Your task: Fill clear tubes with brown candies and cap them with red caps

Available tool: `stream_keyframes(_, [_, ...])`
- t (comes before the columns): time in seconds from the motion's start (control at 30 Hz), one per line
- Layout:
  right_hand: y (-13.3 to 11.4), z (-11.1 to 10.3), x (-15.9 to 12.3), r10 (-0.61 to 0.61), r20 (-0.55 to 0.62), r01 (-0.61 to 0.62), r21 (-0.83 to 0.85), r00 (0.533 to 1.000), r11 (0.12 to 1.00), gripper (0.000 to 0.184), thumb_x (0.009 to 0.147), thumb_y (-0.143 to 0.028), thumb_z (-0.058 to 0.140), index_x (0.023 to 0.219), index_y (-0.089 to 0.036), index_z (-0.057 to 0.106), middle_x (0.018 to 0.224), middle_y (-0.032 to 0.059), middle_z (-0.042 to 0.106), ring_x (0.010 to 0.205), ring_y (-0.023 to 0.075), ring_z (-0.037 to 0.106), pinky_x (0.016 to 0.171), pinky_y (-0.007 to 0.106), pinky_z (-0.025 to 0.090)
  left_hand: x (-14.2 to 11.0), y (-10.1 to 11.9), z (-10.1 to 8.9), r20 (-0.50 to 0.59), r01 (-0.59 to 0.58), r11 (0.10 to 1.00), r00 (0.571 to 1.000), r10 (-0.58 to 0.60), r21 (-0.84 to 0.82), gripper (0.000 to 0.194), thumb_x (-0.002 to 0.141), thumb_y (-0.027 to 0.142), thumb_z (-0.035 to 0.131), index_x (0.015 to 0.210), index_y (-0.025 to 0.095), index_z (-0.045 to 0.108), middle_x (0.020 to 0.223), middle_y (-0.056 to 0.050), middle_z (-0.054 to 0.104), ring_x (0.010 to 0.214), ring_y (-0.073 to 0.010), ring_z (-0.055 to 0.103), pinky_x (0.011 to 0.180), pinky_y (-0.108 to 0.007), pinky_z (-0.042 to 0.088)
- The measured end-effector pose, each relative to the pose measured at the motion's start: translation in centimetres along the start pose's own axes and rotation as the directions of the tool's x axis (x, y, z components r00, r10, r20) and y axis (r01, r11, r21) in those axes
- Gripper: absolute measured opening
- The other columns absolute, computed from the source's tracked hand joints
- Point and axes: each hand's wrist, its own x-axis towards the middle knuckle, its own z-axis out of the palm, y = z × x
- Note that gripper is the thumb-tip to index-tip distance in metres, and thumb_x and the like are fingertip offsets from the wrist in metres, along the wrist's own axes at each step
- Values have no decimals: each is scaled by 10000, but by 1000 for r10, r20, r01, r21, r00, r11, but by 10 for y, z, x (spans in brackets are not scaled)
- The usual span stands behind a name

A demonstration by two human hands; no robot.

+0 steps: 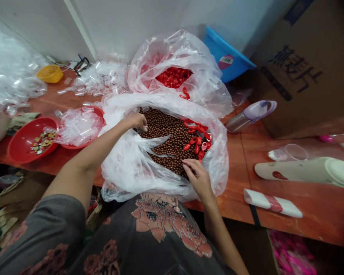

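A big clear plastic bag (123,164) lies spread wide, full of small round brown balls (172,135) that look like chocolate. Over the left part of the balls is my left hand (138,121), its fingers curled together; something small and clear may be at the fingertips, but I cannot make it out. At the near right edge of the balls, my right hand (197,175) has its fingers bent and drawn together, and what lies between them is hidden. Several red spoon-shaped caps (199,139) rest on the balls beyond my right hand.
Behind stands a bag of red caps (174,77) beside a blue basin (227,53). On the left are red bowls (15,143), one holding clear tubes (81,126), and a yellow bowl (50,73). Bottles (292,170) and a large carton (306,88) stand right.
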Motion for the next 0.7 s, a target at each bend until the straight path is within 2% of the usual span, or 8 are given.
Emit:
stream_keyframes(0.1, [-2,-2,6,4,-8,-4,-6,1000,1000,216,961,-319,554,1090,-247,711,1117,85,688,1076,218,642,979,427,516,11,19,20,35,-54,949,997,68,-311,220,619,281,817,806,167,797,700,-29,715,635,-160,608,590,-238,447])
stream_keyframes(0.2, [-3,-7,12,10,-34,-10,-10,999,1000,213,958,-318,558,1087,-243,710,1120,88,684,1077,215,641,985,424,513,21,42,40,-23,-122,870,992,126,-479,239,630,291,818,819,146,797,710,-45,712,604,-144,594,534,-229,455])
stream_keyframes(0.37, [-2,-15,25,6,-74,-8,-31,997,999,214,955,-326,559,1083,-247,712,1112,87,684,1062,214,646,973,420,520,30,75,61,-126,-128,839,989,72,-529,246,654,310,822,774,99,780,621,-30,658,520,-110,535,487,-220,439])
stream_keyframes(0.57, [0,-12,37,17,-87,-22,-59,996,998,239,953,-330,546,1109,-239,704,1133,92,673,1077,219,642,981,418,521,40,96,74,-227,-82,838,972,-51,-539,301,624,383,860,674,109,745,505,11,569,456,-105,504,473,-227,394])
stream_keyframes(0.63, [4,-9,40,65,-83,-72,-86,994,994,291,946,-334,542,1179,-227,678,1184,106,654,1041,222,653,947,418,543,42,100,79,-237,-101,752,968,-76,-651,294,588,343,885,614,109,708,499,19,558,466,-103,511,493,-226,395])
stream_keyframes(0.7, [8,-8,45,102,-65,-110,-138,993,984,356,942,-325,526,1265,-221,633,1244,119,631,1017,227,661,935,431,552,42,103,84,-217,-121,611,972,-86,-783,290,551,288,905,618,108,688,532,24,576,502,-104,532,532,-227,422])
